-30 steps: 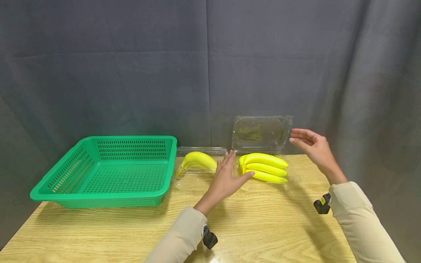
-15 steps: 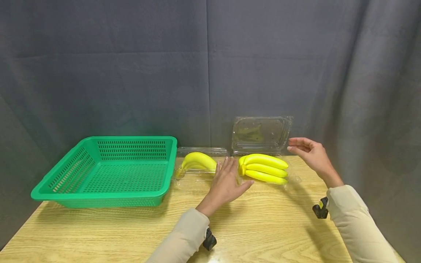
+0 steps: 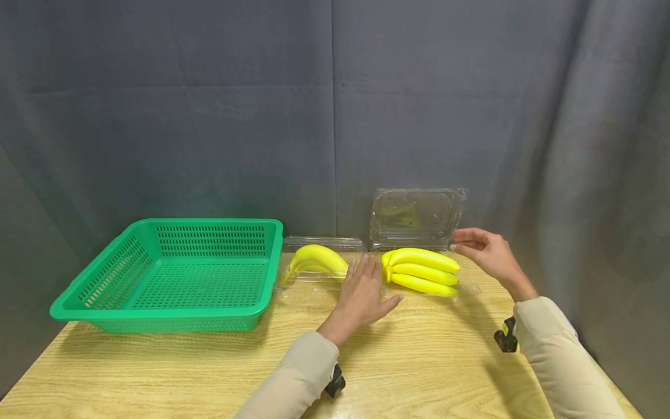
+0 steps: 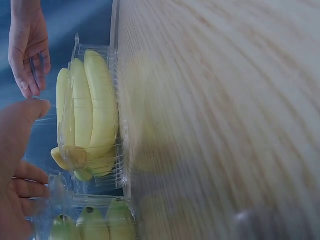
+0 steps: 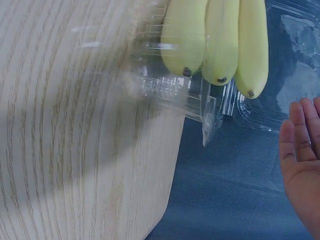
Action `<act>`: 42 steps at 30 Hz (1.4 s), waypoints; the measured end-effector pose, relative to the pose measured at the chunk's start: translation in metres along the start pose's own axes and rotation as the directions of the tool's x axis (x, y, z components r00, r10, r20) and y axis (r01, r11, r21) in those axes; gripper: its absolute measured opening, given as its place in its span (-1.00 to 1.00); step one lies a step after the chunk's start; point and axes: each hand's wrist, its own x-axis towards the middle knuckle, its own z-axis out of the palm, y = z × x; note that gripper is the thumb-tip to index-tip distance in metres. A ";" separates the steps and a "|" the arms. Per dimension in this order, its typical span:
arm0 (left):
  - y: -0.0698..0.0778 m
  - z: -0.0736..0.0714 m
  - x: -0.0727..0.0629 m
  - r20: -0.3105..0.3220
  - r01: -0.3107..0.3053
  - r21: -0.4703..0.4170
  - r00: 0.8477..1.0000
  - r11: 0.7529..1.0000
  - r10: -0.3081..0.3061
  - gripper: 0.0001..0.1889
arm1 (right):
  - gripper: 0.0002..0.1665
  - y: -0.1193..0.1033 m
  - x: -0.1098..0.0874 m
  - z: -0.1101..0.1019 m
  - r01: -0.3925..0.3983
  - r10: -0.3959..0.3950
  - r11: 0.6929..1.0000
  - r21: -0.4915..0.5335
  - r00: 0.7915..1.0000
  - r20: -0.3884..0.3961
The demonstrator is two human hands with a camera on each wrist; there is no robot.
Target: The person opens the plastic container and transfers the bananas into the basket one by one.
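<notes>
A bunch of yellow bananas lies in the right clear plastic clamshell, whose lid stands raised behind it. To its left, more bananas lie in a second clear clamshell. My left hand has its fingers extended over the right end of that second box, the thumb pointing toward the right bunch. Beside the raised lid's lower right corner is my right hand, fingers lightly bent, nothing in its grasp. In the right wrist view its fingers appear close to the lid.
A green perforated plastic basket stands on the left of the wooden table, close to the left clamshell. A dark grey curtain hangs right behind the table.
My right hand has moved down and left along the lid's right edge. My left hand has lowered slightly toward the gap between the boxes. The lid and bananas stay in place.
</notes>
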 end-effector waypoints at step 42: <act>-0.007 0.006 0.013 -0.191 -0.191 0.096 0.960 0.977 0.206 -0.57 | -0.47 0.007 0.017 0.020 0.077 -0.042 0.976 -0.204 0.985 0.170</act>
